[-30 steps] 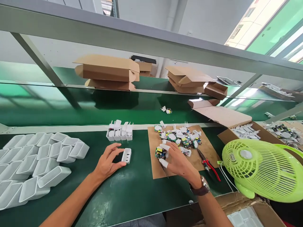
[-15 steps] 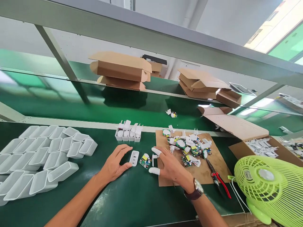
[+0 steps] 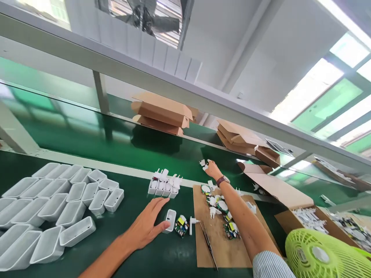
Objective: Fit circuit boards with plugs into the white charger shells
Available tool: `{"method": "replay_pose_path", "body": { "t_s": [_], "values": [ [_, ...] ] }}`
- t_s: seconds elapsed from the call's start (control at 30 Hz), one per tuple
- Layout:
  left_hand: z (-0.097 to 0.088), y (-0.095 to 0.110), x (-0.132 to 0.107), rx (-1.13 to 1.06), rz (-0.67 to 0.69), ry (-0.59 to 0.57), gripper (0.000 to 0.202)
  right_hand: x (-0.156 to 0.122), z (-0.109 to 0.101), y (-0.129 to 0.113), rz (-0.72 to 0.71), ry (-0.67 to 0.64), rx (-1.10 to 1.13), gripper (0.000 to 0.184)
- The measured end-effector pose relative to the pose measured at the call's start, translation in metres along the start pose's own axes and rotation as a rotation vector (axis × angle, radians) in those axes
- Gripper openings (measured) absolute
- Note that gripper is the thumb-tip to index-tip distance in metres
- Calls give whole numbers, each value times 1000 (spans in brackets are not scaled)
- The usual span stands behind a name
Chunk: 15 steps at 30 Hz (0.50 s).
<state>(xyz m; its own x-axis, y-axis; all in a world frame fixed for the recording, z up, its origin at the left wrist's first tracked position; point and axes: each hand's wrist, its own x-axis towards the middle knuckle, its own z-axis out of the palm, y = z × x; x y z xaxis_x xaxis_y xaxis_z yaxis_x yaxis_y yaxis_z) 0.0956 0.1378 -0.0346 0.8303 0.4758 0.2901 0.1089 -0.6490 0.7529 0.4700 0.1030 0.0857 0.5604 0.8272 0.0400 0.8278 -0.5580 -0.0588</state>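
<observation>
With fingers spread, my left hand [image 3: 150, 226] lies on the green bench, its thumb touching a small white plastic housing [image 3: 171, 220]. To the right of that housing are a circuit board [image 3: 182, 226] and a white plug piece [image 3: 192, 225]. My right hand [image 3: 213, 170] is stretched far forward to the raised green surface. Its fingers are bent down beside another white plug piece [image 3: 202, 163]; whatever is under them is hidden by the hand. A cardboard sheet [image 3: 208, 256] below the right forearm carries several circuit boards, plug pieces and a pair of tweezers [image 3: 209, 245].
Rows of white housings [image 3: 58, 204] fill the left side. Several filled housings [image 3: 164, 187] stand together at the bench's back edge. A green fan [image 3: 321, 253] and a box of white parts [image 3: 311, 220] are at right. Folded cartons [image 3: 162, 112] sit on the shelf.
My right hand has moved from beside the near plug piece forward to the raised surface. The tweezers now show, while the red-handled pliers no longer do. The view has tilted up.
</observation>
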Motion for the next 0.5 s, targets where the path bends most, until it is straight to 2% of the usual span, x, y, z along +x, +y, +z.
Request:
{"method": "replay_pose_path", "body": {
  "t_s": [0.1,0.2,0.37,0.5],
  "values": [
    [2,2,6,-31,-13,-13,62,12,4,-8,23,-50,-39,35],
    [1,5,9,-31,-17,-8,59,8,-3,-3,21,-62,-45,35],
    [-2,4,12,29,18,14,51,-29,-28,32,15,-55,-9,34],
    [-4,1,16,78,65,28,48,-62,-35,47,-1,-48,47,35]
  ]
}}
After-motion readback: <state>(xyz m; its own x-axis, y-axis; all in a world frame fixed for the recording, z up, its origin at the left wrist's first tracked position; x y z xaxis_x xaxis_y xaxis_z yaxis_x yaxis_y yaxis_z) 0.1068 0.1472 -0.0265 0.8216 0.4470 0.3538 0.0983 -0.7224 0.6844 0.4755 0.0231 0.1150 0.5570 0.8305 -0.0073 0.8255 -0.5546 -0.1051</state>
